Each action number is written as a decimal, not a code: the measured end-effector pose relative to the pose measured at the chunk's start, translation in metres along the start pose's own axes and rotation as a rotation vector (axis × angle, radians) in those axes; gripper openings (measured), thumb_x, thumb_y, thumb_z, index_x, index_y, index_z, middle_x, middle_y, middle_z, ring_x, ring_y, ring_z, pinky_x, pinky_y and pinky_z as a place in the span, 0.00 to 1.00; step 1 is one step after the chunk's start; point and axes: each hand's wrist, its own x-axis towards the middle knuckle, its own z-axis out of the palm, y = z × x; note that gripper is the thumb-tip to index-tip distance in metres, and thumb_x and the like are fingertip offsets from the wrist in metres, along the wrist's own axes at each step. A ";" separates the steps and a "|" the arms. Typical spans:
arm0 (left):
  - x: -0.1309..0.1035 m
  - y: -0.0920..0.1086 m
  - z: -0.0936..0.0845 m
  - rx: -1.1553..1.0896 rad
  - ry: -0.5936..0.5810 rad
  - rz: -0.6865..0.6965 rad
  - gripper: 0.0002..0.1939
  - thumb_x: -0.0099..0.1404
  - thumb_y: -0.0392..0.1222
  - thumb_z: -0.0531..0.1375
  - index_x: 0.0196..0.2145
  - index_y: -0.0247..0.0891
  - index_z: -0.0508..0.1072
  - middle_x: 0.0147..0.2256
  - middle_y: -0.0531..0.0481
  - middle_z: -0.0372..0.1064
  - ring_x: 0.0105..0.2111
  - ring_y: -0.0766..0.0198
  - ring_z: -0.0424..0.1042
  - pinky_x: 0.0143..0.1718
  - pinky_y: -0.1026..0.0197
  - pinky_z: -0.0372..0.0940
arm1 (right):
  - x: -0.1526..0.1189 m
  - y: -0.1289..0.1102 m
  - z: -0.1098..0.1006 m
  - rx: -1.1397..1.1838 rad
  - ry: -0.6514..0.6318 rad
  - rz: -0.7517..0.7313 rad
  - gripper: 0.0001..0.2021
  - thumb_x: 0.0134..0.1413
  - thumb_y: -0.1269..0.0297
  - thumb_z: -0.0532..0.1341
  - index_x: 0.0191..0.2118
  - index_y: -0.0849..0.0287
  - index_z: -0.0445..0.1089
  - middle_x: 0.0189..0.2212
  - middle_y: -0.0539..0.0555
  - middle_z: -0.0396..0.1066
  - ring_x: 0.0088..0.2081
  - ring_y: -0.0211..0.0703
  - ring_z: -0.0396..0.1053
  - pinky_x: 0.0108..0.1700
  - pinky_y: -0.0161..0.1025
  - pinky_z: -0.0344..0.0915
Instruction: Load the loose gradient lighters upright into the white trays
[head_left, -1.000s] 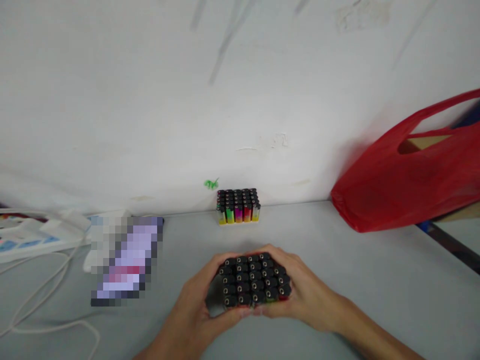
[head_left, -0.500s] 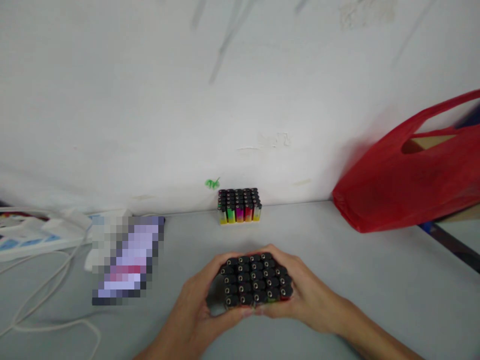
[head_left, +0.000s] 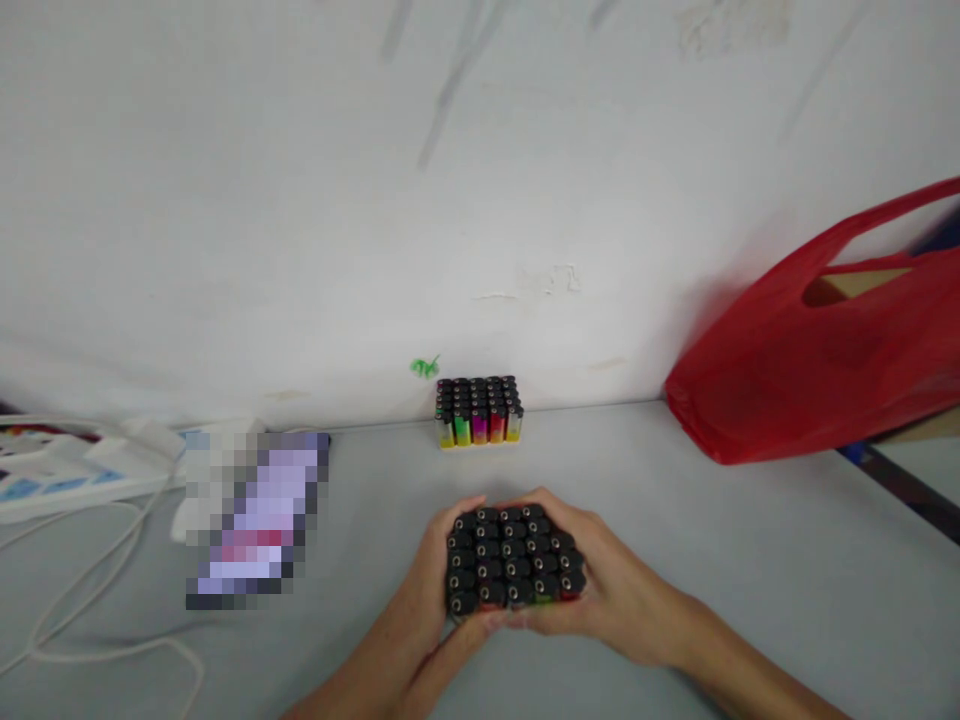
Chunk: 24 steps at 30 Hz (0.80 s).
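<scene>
A block of black-topped lighters [head_left: 516,560] stands upright between my two hands, low in the middle of the view. My left hand [head_left: 431,590] is wrapped round its left side, palm against the outer lighters and thumb along the near edge. Round the right side curls my right hand [head_left: 600,575], with its thumb also at the near edge, close to the left thumb. The undersides of the lighters are mostly hidden. Behind them, against the wall, a second set of colourful lighters [head_left: 480,425] sits in a pale tray.
A phone [head_left: 262,510], pixelated, lies on the grey table [head_left: 360,490] at the left. Beyond it are a white power strip [head_left: 75,480] and loose white cables [head_left: 112,655]. A red bag [head_left: 817,370] leans by the white wall [head_left: 300,200] at the right.
My left hand has closed in against the left side of the block, and the gap between palm and lighters is gone. The left-hand lighters sit more evenly in their rows. My right hand has stayed put.
</scene>
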 end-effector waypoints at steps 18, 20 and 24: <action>0.003 0.004 0.000 0.060 -0.011 0.038 0.43 0.74 0.49 0.67 0.79 0.44 0.54 0.69 0.37 0.65 0.69 0.37 0.67 0.73 0.35 0.63 | 0.000 0.000 0.000 0.027 -0.013 0.025 0.33 0.52 0.59 0.82 0.63 0.52 0.73 0.51 0.53 0.78 0.51 0.53 0.77 0.52 0.46 0.74; 0.003 0.001 0.000 0.046 -0.011 0.008 0.45 0.72 0.52 0.69 0.78 0.46 0.54 0.68 0.38 0.67 0.68 0.36 0.68 0.72 0.37 0.64 | 0.000 -0.001 0.000 0.017 -0.020 0.025 0.33 0.53 0.59 0.81 0.62 0.52 0.73 0.51 0.53 0.78 0.51 0.53 0.77 0.52 0.45 0.74; 0.003 0.000 0.000 0.032 -0.014 -0.017 0.47 0.70 0.56 0.71 0.78 0.49 0.55 0.67 0.41 0.69 0.68 0.35 0.69 0.73 0.38 0.64 | 0.001 -0.001 -0.001 0.006 -0.022 0.007 0.33 0.54 0.61 0.81 0.63 0.52 0.73 0.51 0.53 0.78 0.51 0.52 0.76 0.53 0.45 0.73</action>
